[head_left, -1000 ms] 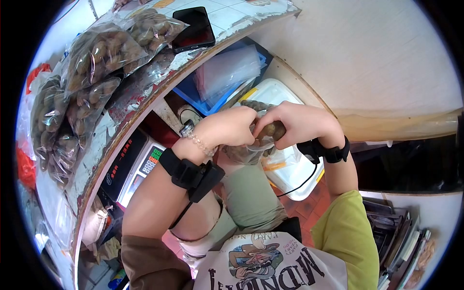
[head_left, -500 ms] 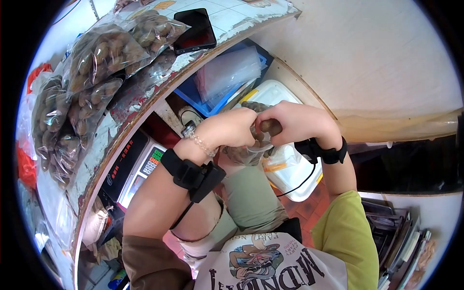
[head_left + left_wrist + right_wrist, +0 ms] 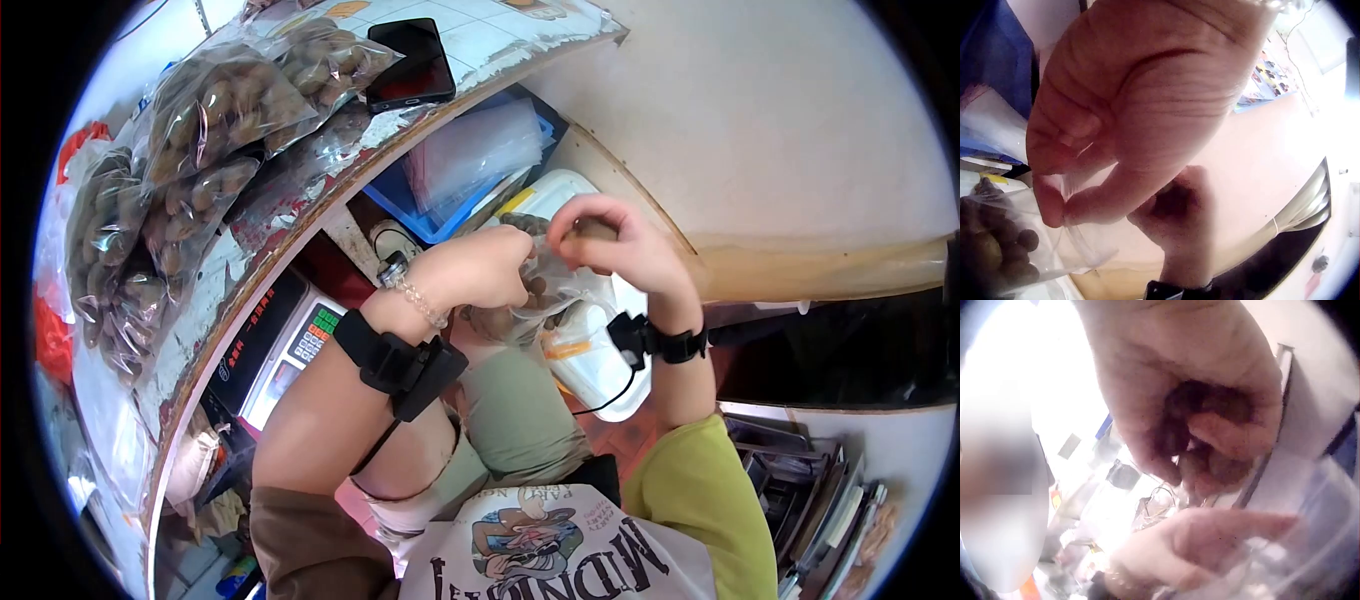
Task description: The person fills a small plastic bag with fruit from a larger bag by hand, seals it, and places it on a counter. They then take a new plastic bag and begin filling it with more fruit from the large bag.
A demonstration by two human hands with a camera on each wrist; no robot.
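Now your left hand (image 3: 482,265) pinches clear bag (image 3: 578,283) by its edge, mid-scene, brown round pieces (image 3: 1005,231) inside. Your right hand (image 3: 632,245), right of bag's mouth, curls round brown lump (image 3: 597,229). Phone (image 3: 412,66) far left, on counter (image 3: 500,40).

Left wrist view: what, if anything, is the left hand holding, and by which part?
The left hand pinches the clear plastic bag by its upper part, between thumb and fingers.
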